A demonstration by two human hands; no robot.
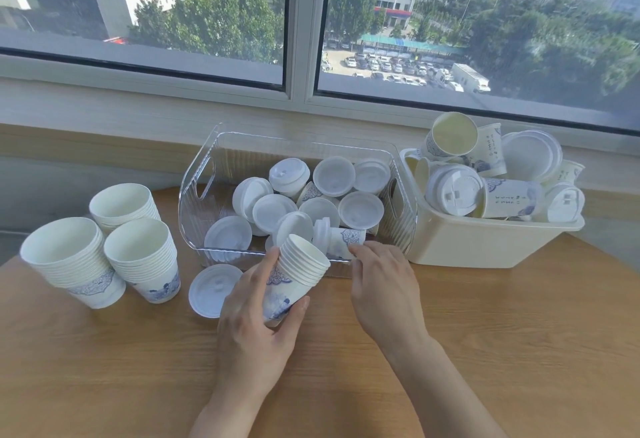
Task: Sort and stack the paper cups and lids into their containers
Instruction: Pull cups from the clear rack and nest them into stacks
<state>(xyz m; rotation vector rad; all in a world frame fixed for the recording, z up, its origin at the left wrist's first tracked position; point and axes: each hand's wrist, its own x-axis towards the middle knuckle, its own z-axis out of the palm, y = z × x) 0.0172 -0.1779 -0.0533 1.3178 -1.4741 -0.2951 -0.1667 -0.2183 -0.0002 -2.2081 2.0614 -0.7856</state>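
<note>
A wooden table [485,333] runs up to a sill under a wide window [301,22] over a city street. Three cup stacks [104,247] stand near its left edge, a loose lid [213,290] beside them. The left hand [256,320] grips a tilted stack of cups [294,275] before the clear bin [207,174] of lids. The right hand [377,285], fingers seemingly bent, touches a lidded cup [341,238] at the bin's near wall. A cream bin [467,243] stands heaped at right; bare table lies nearest.
</note>
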